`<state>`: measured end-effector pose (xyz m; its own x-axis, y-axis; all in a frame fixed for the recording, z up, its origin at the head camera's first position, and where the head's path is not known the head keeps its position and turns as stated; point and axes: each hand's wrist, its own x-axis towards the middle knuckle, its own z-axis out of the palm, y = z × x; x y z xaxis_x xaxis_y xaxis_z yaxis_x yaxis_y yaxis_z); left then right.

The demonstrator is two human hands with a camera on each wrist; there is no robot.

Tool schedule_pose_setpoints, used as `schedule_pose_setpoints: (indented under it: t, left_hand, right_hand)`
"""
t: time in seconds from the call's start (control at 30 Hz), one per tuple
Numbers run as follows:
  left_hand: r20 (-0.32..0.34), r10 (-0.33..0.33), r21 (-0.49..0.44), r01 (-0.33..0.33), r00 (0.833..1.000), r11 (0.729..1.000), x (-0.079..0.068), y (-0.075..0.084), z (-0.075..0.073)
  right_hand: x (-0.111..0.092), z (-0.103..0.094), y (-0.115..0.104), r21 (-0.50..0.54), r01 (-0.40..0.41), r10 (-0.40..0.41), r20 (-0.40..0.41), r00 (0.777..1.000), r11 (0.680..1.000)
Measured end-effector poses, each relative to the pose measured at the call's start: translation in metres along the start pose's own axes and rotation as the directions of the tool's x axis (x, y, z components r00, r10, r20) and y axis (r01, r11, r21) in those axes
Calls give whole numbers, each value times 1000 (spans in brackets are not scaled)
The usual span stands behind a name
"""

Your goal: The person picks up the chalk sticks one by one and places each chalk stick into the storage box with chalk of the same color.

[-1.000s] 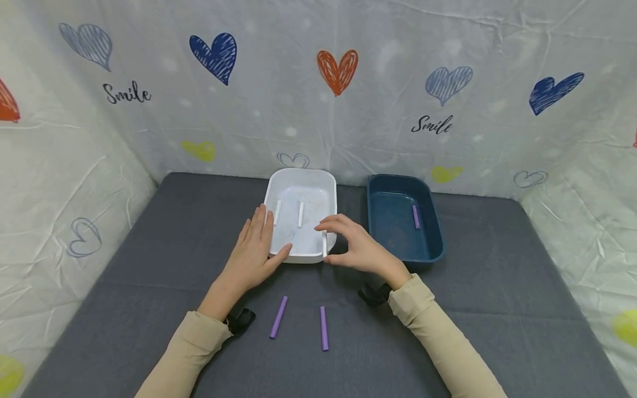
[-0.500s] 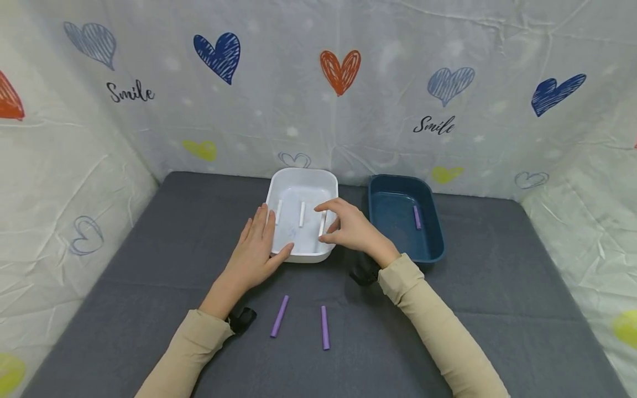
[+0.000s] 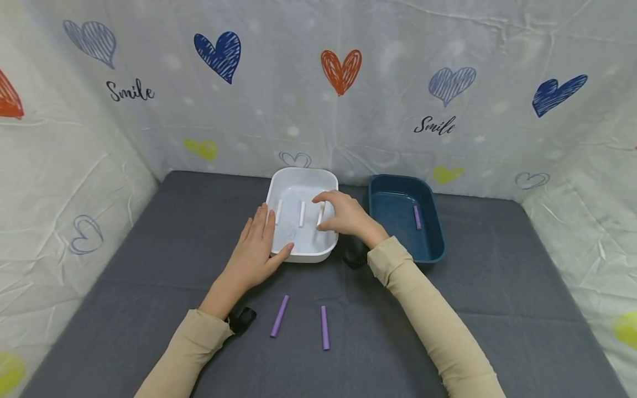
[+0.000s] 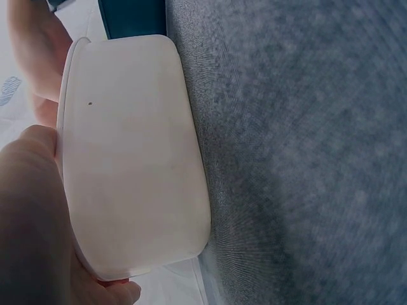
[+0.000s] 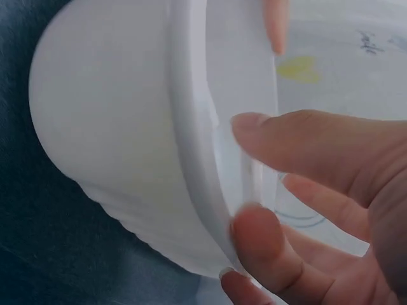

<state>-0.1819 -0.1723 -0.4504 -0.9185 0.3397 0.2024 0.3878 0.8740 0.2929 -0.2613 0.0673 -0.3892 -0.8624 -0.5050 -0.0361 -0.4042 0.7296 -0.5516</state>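
A white tray (image 3: 302,256) stands at the back of the table. My left hand (image 3: 256,249) lies along its left rim with straight fingers, the thumb touching the front rim. Inside the tray's right side my right hand (image 3: 345,217) holds a white chalk stick (image 3: 320,213) by its ends, between thumb and fingers. The right wrist view shows that chalk stick (image 5: 251,178) between the thumb and a fingertip, just inside the rim. Two more white chalk sticks, a middle one (image 3: 302,214) and a left one (image 3: 278,212), lie in the tray.
Right of the white tray stands a dark blue tray (image 3: 405,258) with a purple chalk stick (image 3: 417,217) in it. Two purple chalk sticks, a left one (image 3: 280,316) and a right one (image 3: 325,328), lie on the grey cloth nearer me. A white curtain with hearts hangs behind.
My right hand has moved away from me, from the tray's front right corner to farther inside it, carrying the white chalk stick lower. The left hand has stayed at the rim.
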Motion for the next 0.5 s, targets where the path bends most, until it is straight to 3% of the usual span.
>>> schedule_pose_setpoints:
  t: [0.23, 0.5]
  left_hand:
    - [1, -2, -2, 2, 1000, 1000, 0, -1, 0]
    - [-8, 7, -9, -7, 1000, 1000, -1, 0, 0]
  right_hand:
    - [18, -1, 1, -38, -51, 53, 35, 998, 998]
    - [30, 2, 0, -196, -125, 132, 26, 991, 973]
